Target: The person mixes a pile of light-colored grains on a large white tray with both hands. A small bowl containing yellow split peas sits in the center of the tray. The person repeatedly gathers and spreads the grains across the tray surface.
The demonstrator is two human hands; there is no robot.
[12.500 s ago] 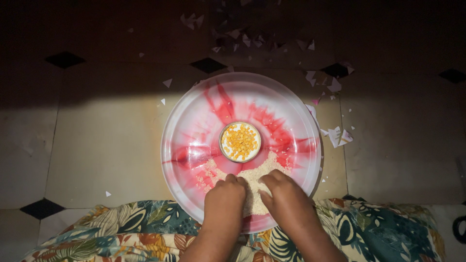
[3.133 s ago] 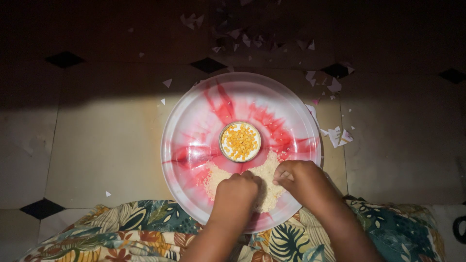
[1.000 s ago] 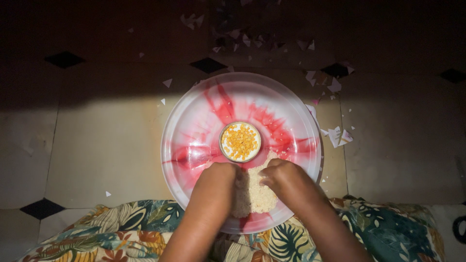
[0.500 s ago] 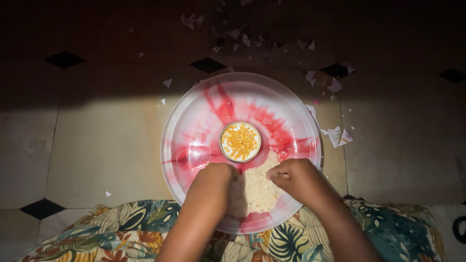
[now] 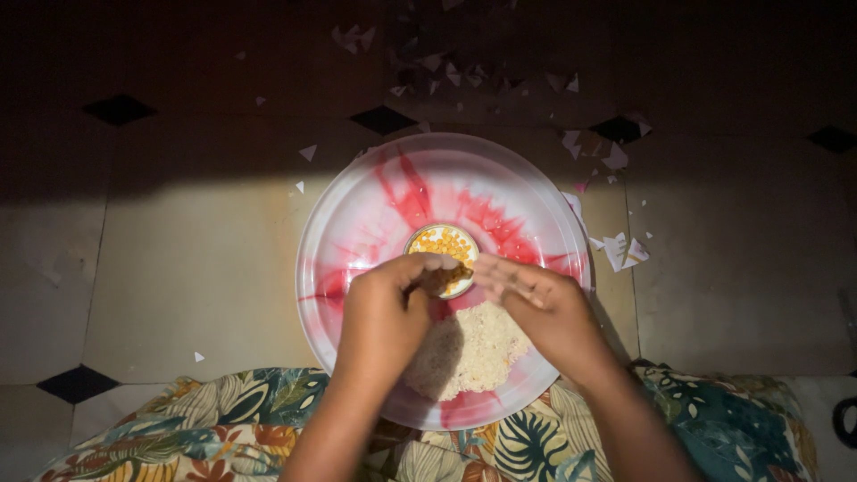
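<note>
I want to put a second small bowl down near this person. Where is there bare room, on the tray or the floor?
The floor tile left of the tray is the widest patch, with only a few scraps. The tray's far half beyond the small bowl is bare. The near half is crowded by the left hand, right hand and rice pile. Paper scraps litter the right.

Glossy smooth red-streaked plate (image 5: 375, 205) is gleaming beyond the fingertips (image 5: 500, 268); grainy matt pale heap (image 5: 469, 348) is lying beneath them; printed cloth (image 5: 223, 428) is looking soft.
</note>
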